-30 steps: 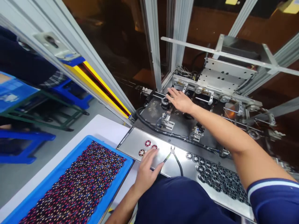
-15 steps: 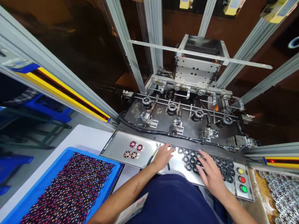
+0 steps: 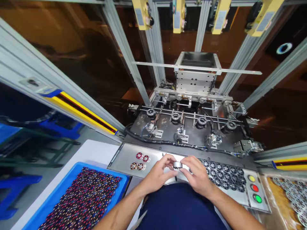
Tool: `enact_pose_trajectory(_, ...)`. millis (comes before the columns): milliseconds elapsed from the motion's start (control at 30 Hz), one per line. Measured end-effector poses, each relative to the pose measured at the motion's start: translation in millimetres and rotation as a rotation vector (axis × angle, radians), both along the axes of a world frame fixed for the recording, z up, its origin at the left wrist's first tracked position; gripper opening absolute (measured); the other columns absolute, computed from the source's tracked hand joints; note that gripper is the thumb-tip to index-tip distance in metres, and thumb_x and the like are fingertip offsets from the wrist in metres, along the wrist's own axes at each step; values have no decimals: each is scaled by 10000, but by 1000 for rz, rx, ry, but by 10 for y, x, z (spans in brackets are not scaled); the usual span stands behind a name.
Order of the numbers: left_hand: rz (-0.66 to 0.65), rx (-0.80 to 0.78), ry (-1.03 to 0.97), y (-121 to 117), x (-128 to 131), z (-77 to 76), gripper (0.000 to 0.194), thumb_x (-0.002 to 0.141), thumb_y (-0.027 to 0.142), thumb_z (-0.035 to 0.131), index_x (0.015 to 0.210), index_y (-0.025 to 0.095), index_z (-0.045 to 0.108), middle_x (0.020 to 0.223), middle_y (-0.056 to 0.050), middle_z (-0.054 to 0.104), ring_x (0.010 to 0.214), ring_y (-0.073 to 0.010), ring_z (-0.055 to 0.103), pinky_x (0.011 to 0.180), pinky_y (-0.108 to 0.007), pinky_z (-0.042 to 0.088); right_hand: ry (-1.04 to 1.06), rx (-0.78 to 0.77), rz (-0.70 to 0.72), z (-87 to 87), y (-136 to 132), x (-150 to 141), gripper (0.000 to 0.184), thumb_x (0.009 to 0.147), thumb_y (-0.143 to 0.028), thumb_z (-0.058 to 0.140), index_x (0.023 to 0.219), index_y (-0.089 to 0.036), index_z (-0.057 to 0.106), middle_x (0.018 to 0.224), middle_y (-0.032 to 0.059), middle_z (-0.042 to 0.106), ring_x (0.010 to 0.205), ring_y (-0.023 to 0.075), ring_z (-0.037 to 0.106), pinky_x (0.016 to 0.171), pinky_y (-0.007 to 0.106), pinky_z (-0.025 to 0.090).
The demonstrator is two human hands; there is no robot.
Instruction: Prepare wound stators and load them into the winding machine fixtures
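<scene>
My left hand [image 3: 157,172] and my right hand [image 3: 198,177] meet in front of my body. Between their fingertips they hold a small silver ring-shaped metal part [image 3: 177,164], dark along its lower side. Beneath them is a long metal tray [image 3: 124,153]. To the left on it lie several small round parts with red or copper-coloured windings [image 3: 140,166]. Right of my right hand, many black-and-silver spoked round parts [image 3: 223,175] are packed close together. A dark tool handle end [image 3: 176,178] shows below the held part; my left hand hides most of the tool.
Behind the tray stands a machine bed [image 3: 165,123] with ring-topped fixtures [image 3: 176,117]. Coloured buttons [image 3: 256,188] sit at the tray's right end. A blue bin [image 3: 78,166] of wound parts is at left. More silver parts [image 3: 291,195] lie far right. Yellow-edged bars [image 3: 83,111] flank the opening.
Both hands have come together from over the tray and now hold a silver ring-shaped part between them. The right hand has left the black parts. The view has tilted upward.
</scene>
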State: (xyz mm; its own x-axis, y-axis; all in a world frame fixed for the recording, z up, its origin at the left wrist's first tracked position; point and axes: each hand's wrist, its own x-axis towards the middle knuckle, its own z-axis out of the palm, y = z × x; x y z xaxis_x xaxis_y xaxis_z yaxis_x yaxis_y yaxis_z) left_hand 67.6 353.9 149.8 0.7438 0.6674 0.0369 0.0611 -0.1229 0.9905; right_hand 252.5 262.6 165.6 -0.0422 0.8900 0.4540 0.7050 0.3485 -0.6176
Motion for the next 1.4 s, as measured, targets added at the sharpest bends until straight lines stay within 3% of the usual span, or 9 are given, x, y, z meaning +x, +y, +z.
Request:
enact_pose_trajectory(100, 153, -171, -147, -81, -36, -3, 322, 890, 401, 685, 1102, 161, 655, 1017, -94, 724, 933, -211, 704, 853, -326, 582, 58, 36, 25, 143, 40, -86, 449, 926, -154, 602, 1346, -299, 543, 1015, 102, 680, 933, 261, 654, 779, 439, 575)
enact_pose_trajectory(200, 245, -36, -99, -78, -111, 33, 302, 880, 377, 710, 1106, 179, 737, 1062, -104, 764, 958, -224, 721, 884, -348, 595, 85, -62, 154, 341, 143, -54, 469, 904, -200, 655, 1351, -317, 574, 1066, 96, 691, 967, 247, 661, 810, 413, 582)
enact_pose_trajectory(367, 183, 289, -31, -6, -261, 210, 270, 895, 285, 695, 1155, 252, 759, 1150, -99, 769, 1051, -240, 737, 945, -387, 603, 260, -501, 396, 612, 449, 128, 234, 971, -299, 585, 1137, -280, 749, 1216, 92, 672, 1128, 205, 649, 1008, 390, 517)
enact_pose_trajectory(533, 99, 380, -14, 36, -289, 302, 302, 905, 279, 685, 1202, 295, 739, 1173, -101, 760, 1071, -243, 736, 926, -387, 617, 369, -746, 580, 711, 685, 194, 246, 959, -370, 610, 1102, -269, 782, 1421, 99, 596, 1353, 248, 534, 1146, 436, 405)
enact_pose_trajectory(767, -55, 267, -65, 138, -253, 426, 343, 896, 255, 698, 1225, 349, 720, 1215, -67, 743, 1068, -226, 729, 919, -367, 619, 410, -808, 855, 839, 803, 201, 298, 1007, -359, 517, 1043, -182, 754, 1430, 115, 585, 1295, 218, 573, 1132, 393, 414)
enact_pose_trajectory(900, 149, 261, 2, 212, -256, 208, 544, 827, 359, 778, 1348, 307, 630, 1208, -90, 751, 1017, -252, 748, 920, -407, 623, 231, -749, 777, 902, 1118, 414, 317, 1016, -371, 498, 918, -175, 727, 1475, 105, 546, 1364, 211, 528, 1139, 381, 425)
enact_pose_trajectory(1000, 369, 251, 86, 274, -271, -94, 507, 893, 323, 702, 1383, 271, 583, 1248, -111, 729, 973, -222, 757, 896, -377, 628, -227, -582, 484, 836, 1697, 697, 343, 1038, -328, 444, 913, -174, 724, 1552, 90, 464, 1387, 209, 506, 1145, 394, 434)
enact_pose_trajectory(1167, 475, 202, 182, 271, -318, -523, 392, 900, 320, 673, 1282, 238, 652, 1200, -109, 741, 946, -226, 767, 843, -351, 644, -444, -552, 260, 362, 2729, 1085, 188, 981, -269, 586, 1058, -135, 694, 1427, 141, 556, 1334, 276, 524, 1124, 524, 427)
enact_pose_trajectory(1400, 466, 157, 247, 162, -411, -666, 270, 902, 321, 661, 1152, 251, 734, 1204, -102, 742, 1026, -243, 754, 866, -354, 639, -571, -559, 262, -110, 3088, 1207, 326, 968, -345, 619, 1252, -184, 618, 1391, 110, 566, 1240, 260, 574, 1044, 506, 496)
